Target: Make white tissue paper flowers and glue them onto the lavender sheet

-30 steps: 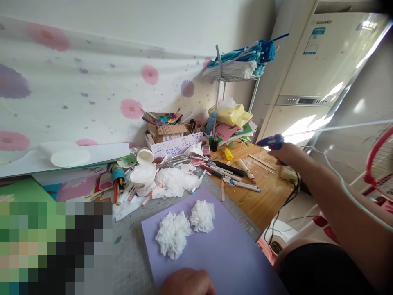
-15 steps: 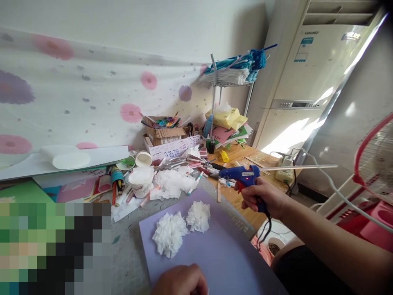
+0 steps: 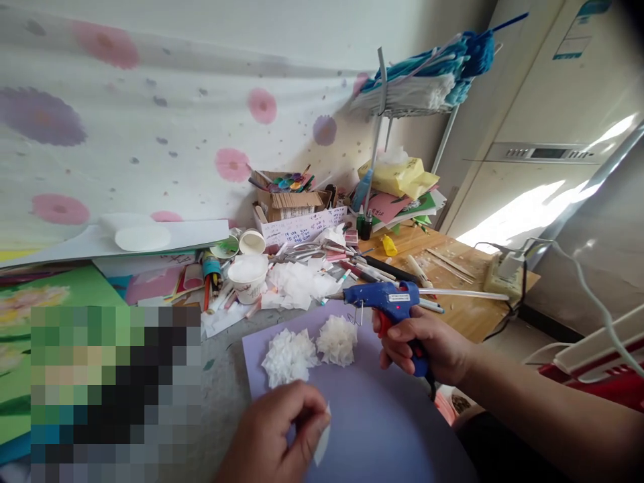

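Beyond purple sheet (image 3: 387, 419): cup (image 3: 248, 291) holding white tissue (image 3: 249, 267).

There are two white puffs (image 3: 290, 355) (image 3: 337, 341) and one glue gun (image 3: 385, 297).

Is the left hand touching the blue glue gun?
Apart. The head view shows bare purple sheet between the left hand and the blue glue gun; the right hand is gripping the gun.

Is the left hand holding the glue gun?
No, the right hand grips the glue gun, while the left hand pinches a white scrap.
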Demonstrator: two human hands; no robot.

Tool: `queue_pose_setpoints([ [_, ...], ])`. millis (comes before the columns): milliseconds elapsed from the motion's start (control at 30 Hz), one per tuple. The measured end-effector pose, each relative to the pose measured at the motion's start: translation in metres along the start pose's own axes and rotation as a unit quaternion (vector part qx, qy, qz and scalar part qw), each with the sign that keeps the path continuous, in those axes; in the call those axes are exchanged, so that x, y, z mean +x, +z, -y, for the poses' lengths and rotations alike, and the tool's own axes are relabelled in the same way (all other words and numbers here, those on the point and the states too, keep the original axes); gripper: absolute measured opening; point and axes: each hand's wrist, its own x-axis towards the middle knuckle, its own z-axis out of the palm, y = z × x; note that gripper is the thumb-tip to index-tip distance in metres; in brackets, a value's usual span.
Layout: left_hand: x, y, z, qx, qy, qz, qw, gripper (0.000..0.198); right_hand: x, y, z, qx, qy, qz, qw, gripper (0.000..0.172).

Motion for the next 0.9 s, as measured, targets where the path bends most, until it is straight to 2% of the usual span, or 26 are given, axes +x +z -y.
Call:
queue_pose_setpoints([
  [167, 0.020, -0.030, 0.007, 0.025, -0.062, -0.053, 0.996, 0.019, 0.006, 0.000, -0.003, -0.004, 0.018, 0.002, 1.000, 0.010],
  [267, 0.030, -0.053, 0.017, 0.039, -0.092, -0.056, 0.993, 0.020, 0.007, -0.001, -0.004, -0.028, 0.026, 0.002, 0.999, 0.011],
  [367, 0.035, -0.066, 0.025, 0.048, -0.108, -0.055, 0.991, 0.019, 0.008, -0.002, -0.005, -0.046, 0.029, -0.004, 0.999, 0.011],
  [600, 0.037, -0.073, 0.032, 0.037, -0.127, 0.008, 0.991, 0.017, 0.006, -0.002, -0.009, -0.078, 0.051, 0.018, 0.996, 0.013],
  [733, 0.032, -0.076, 0.028, -0.024, -0.122, 0.033, 0.992, 0.017, 0.002, -0.004, -0.010, -0.081, 0.052, 0.007, 0.995, 0.015],
  [833, 0.031, -0.076, 0.027, -0.048, -0.110, 0.023, 0.992, 0.019, 0.001, -0.006, -0.011, -0.081, 0.058, 0.002, 0.995, 0.016],
  [900, 0.033, -0.074, 0.029, -0.012, -0.109, -0.006, 0.994, 0.018, 0.001, -0.006, -0.012, -0.085, 0.065, 0.003, 0.994, 0.016],
])
